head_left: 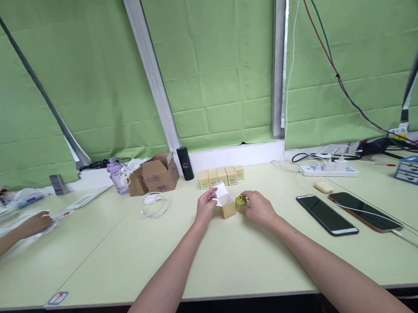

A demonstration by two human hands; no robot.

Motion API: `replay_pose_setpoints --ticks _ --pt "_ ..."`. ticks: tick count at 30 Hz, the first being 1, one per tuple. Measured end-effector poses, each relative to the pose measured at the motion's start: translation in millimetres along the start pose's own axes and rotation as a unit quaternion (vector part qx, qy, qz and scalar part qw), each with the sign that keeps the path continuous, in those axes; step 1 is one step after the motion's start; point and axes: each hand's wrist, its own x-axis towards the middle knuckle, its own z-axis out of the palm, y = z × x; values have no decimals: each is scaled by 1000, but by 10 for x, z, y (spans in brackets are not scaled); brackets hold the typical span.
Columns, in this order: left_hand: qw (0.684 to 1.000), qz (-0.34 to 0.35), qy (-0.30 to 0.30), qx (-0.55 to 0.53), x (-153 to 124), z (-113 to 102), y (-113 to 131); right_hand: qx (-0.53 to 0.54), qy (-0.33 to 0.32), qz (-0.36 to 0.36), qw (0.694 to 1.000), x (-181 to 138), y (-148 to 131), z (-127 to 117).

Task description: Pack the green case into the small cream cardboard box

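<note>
A small tan cardboard box [228, 210] stands on the table with its white-lined lid [221, 191] raised. My left hand [206, 206] is at the box's left side, its fingers closed on the raised lid. Just right of the box, my right hand [259, 207] grips a small yellow-green item [240, 202] with a rounded top and a loop; its lower part looks clear. The fingers partly cover it, and its exact kind does not show. Behind the hands, several similar small boxes [222, 176] stand in a row.
Two phones [327, 214] lie at right, near a white power strip [329, 170]. A black cylinder [185, 163], an open brown carton [161, 175], a purple bottle [118, 178] and a coiled white cable [156, 206] are at left. Another person's hand [37, 223] rests far left.
</note>
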Motion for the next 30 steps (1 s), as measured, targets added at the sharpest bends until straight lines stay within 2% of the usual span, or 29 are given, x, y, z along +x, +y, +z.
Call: replay_pose_setpoints --ticks 7,11,16,19,22,26,30 --pt "999 -31 3 -13 -27 5 45 42 -7 -10 999 34 50 43" --pt "999 -41 -18 -7 -41 -7 54 54 2 -29 998 35 85 79" --pt "998 -45 -37 -11 -38 -11 42 95 68 -30 993 70 148 70" --pt "998 -48 -48 -14 -46 3 46 167 134 -33 976 119 170 16" --pt "996 -52 -63 -19 -71 25 67 273 182 -45 943 141 129 -58" --pt "995 -48 -88 -24 -117 51 113 377 167 -81 908 87 -20 -135" --pt "993 -41 -103 -30 -154 75 150 386 143 -118 904 -7 -173 -154"
